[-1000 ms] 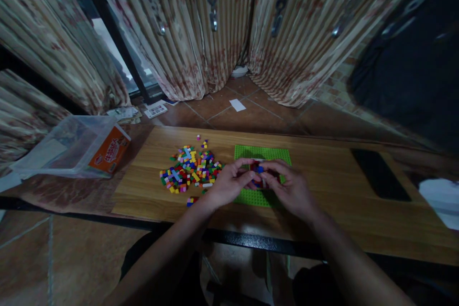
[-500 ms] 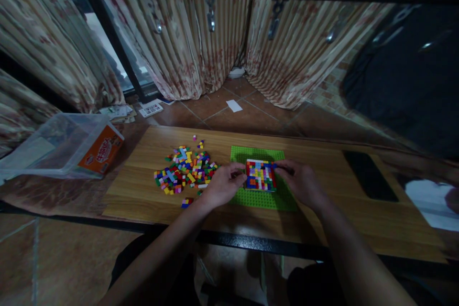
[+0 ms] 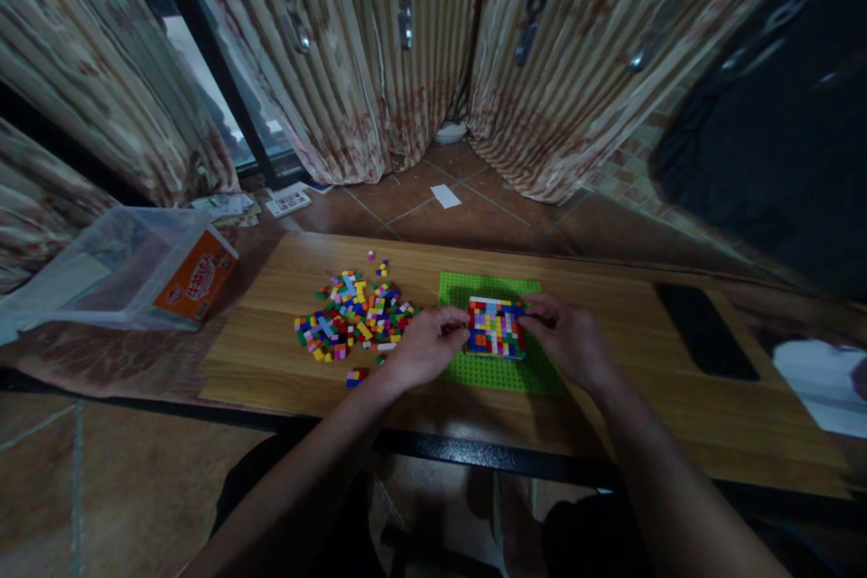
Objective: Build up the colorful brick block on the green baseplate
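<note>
Multicoloured square panel of small plastic bricks – seated on the green studded baseplate, pinched at its sides by left hand and right hand. Pressing-down step, seemingly; next calls for even pressure.

Both forearms are bare, with no sleeves reaching the hands.

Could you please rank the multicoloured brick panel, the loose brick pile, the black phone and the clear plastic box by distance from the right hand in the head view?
1. Brick panel, touching the right hand.
2. Brick pile, left.
3. Black phone, right; close to the pile's distance.
4. Clear plastic box, far left.
</note>
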A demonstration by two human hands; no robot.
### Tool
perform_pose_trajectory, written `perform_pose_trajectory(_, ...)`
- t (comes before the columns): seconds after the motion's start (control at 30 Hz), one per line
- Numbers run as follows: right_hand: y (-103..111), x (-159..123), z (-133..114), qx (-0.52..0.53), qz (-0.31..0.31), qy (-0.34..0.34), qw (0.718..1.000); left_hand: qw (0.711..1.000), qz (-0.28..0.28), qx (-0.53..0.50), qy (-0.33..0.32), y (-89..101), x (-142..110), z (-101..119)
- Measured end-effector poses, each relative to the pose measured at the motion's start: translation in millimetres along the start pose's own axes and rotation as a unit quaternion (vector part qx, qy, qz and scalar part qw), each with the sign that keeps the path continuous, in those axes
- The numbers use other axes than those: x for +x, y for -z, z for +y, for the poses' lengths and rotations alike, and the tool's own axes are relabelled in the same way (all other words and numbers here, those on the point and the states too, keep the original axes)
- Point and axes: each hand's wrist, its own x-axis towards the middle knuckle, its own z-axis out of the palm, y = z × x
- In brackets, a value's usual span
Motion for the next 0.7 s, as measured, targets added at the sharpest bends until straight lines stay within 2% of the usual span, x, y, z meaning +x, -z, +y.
perform_pose_trajectory(0.5,2.0,1.8,1.5,0.008,0.008,-0.002,1.0,1.0,0.002,0.002,0.009,0.1,-3.0,6.5)
perform_pose_trajectory(0.7,-4.3,-1.2,-3.4,-0.038,0.018,-0.014,0.999,1.0,-0.004,0.014,0.003,-0.1,-1.9,4.9)
